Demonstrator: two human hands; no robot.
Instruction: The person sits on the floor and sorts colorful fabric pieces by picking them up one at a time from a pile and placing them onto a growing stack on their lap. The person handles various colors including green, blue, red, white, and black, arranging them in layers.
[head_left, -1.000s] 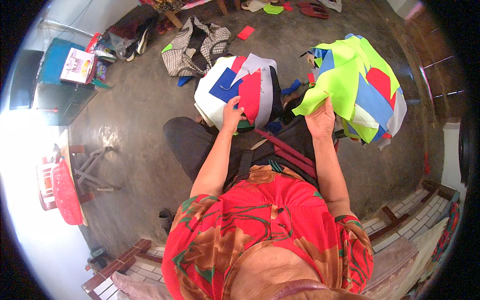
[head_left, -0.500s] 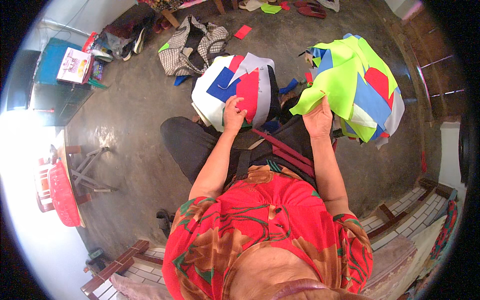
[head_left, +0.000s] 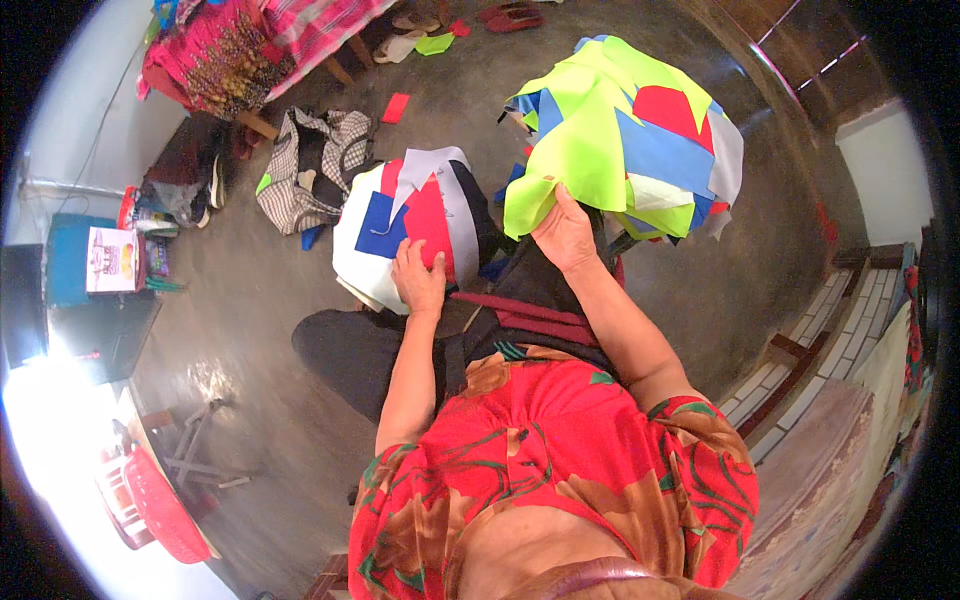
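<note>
My right hand (head_left: 566, 232) pinches the lower corner of a lime-green cloth piece (head_left: 575, 165) between thumb and fingers. This piece lies over a large heap of fabric scraps on the right, with blue cloth (head_left: 660, 155), red cloth (head_left: 672, 108) and grey cloth among them. My left hand (head_left: 420, 278) rests with fingers apart on a red cloth piece (head_left: 430, 218) atop a smaller pile at left. White cloth (head_left: 358, 275), a dark blue piece (head_left: 382, 228) and grey strips (head_left: 440, 165) surround it there. My dark-trousered legs are folded below both piles.
A checked bag (head_left: 295, 190) lies on the concrete floor beyond the left pile, near a small red scrap (head_left: 396, 107). At far left are a teal cabinet (head_left: 70, 260) and a red plastic chair (head_left: 165, 510). A pink-draped table (head_left: 320, 30) stands at the back.
The view has swung, so the piles and the bag sit further left in the picture. Both hands keep nearly the same places on the cloth.
</note>
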